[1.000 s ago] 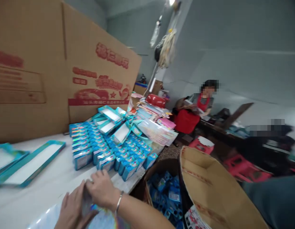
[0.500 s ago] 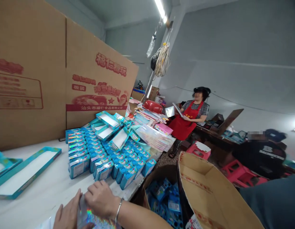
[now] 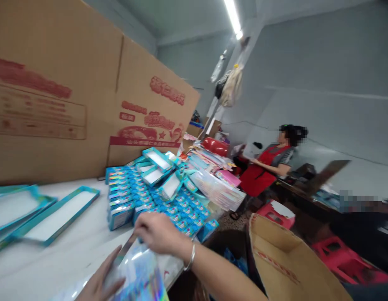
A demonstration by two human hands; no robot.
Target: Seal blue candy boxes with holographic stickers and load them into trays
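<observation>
A shiny holographic sheet lies low in the view, between my two hands and over the table's front edge. My right hand pinches its upper edge, fingers curled, with a silver bangle at the wrist. On the sheet's left side is my left hand, its straight fingers along the edge and its thumb over the surface; the hand is partly cut off by the frame. Just beyond my right hand stand rows of small blue boxes. Several blue-rimmed trays with white insides rest on top of them.
Long blue-rimmed trays lie on the white table at left. A large cardboard carton stands behind. An open carton is at right, near red stools. A person in a red apron stands beyond; another person sits far right.
The view has swung left, shifting the scene rightward. My right hand has risen with the sheet's edge, and more of the sheet shows. The aproned person has turned to the left.
</observation>
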